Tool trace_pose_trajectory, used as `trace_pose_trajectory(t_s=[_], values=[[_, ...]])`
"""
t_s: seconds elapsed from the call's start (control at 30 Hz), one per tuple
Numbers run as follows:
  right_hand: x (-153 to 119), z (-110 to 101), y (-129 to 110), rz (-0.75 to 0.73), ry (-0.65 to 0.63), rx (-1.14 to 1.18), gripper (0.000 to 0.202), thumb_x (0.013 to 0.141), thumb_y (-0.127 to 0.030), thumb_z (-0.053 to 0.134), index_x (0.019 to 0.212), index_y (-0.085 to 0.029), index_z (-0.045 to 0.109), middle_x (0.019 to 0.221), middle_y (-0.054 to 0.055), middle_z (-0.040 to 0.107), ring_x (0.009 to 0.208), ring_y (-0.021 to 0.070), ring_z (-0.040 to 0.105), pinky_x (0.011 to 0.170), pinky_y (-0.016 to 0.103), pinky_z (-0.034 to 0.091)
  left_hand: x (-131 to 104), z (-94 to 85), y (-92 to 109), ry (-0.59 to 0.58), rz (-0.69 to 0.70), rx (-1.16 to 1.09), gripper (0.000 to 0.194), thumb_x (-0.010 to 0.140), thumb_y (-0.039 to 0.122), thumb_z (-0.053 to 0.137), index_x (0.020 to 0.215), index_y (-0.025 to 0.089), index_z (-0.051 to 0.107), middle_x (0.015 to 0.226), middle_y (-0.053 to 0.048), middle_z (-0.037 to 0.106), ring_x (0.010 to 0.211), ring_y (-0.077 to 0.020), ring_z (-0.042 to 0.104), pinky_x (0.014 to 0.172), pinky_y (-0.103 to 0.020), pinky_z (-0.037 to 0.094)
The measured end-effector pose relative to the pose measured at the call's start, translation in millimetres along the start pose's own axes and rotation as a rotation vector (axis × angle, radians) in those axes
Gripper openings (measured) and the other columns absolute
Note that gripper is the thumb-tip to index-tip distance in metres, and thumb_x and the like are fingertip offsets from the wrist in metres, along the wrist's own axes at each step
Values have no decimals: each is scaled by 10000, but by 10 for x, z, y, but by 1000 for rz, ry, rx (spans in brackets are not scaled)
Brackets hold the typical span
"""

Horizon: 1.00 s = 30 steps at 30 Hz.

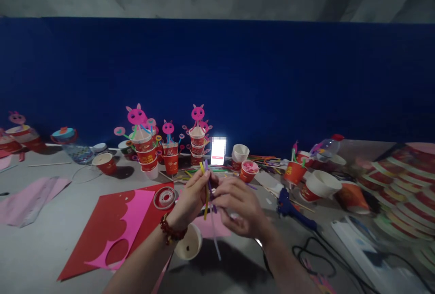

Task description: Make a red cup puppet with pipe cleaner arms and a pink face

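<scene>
My left hand (194,194) is closed around a yellow pipe cleaner (206,203) and a purple pipe cleaner (205,165), whose upper ends stick out above the thumb. The fingers of my right hand (239,203) are bent and pinch at the purple strand just below, close to the left fingertips. A thin whitish stick (215,235) hangs down between the two hands; its upper end is hidden by fingers. Under the hands are a paper cup (189,243) seen from above and a piece of pink paper (210,226).
Red and pink sheets (91,230) lie at left beside a tape spool (166,198). Cup figures with pink faces (136,116) stand behind, near a lit phone (218,151). A blue glue gun (295,210) with its cord, a power strip (360,248) and stacked cups (401,194) are at right.
</scene>
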State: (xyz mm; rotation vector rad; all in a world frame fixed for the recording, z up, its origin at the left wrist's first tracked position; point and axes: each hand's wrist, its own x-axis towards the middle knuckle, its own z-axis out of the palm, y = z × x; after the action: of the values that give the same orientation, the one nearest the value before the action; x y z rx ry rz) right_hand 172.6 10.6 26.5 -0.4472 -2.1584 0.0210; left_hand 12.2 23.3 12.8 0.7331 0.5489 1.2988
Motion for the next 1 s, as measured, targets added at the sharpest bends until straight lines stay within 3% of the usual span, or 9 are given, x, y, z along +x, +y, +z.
trace_pose_trajectory(t_s=[0.13,0.23,0.33,0.5,0.63,0.8,1.0], values=[[-8,-70,19,278,238,-32,163,895,-111,560,959,-223,660,882,62,705,863,236,633,795,406,513,-4,32,48,-70,-8,-28,178,858,321,739,861,151,688,973,-90,766,987,-226,705,884,-323,526],[-39,-35,61,458,112,13,85,916,-198,592,919,-207,677,867,62,697,797,221,636,721,356,520,-19,42,68,-45,19,4,194,866,342,728,863,151,693,1087,-126,772,1096,-271,689,949,-367,516],[-75,50,109,594,-66,279,103,927,-260,610,914,-203,694,805,32,684,683,173,613,562,258,489,-31,45,73,-34,10,19,217,852,370,739,879,159,696,1089,-124,776,1112,-279,687,956,-379,524],[-90,166,112,745,-70,765,203,908,-379,669,886,-182,710,719,-3,626,591,126,563,515,221,488,-38,36,64,-30,41,61,220,839,380,747,907,174,710,998,-99,783,1063,-276,707,943,-379,533],[-84,179,75,799,-34,768,228,859,-373,713,976,-180,743,819,30,676,650,137,584,559,240,495,-42,0,49,-45,128,190,207,893,392,684,927,193,730,1006,-82,765,1057,-242,685,922,-328,515],[-103,122,58,838,30,757,226,821,-380,738,917,-177,717,763,17,656,627,135,556,563,248,460,-82,-31,77,3,249,385,242,890,423,689,929,190,738,930,-42,715,817,-159,625,768,-246,485],[-236,57,-91,943,115,967,336,772,-471,802,813,-191,620,743,-5,627,647,134,567,601,247,486,-240,133,109,-69,156,423,326,876,501,683,827,179,683,642,23,573,551,-106,494,548,-227,412]])
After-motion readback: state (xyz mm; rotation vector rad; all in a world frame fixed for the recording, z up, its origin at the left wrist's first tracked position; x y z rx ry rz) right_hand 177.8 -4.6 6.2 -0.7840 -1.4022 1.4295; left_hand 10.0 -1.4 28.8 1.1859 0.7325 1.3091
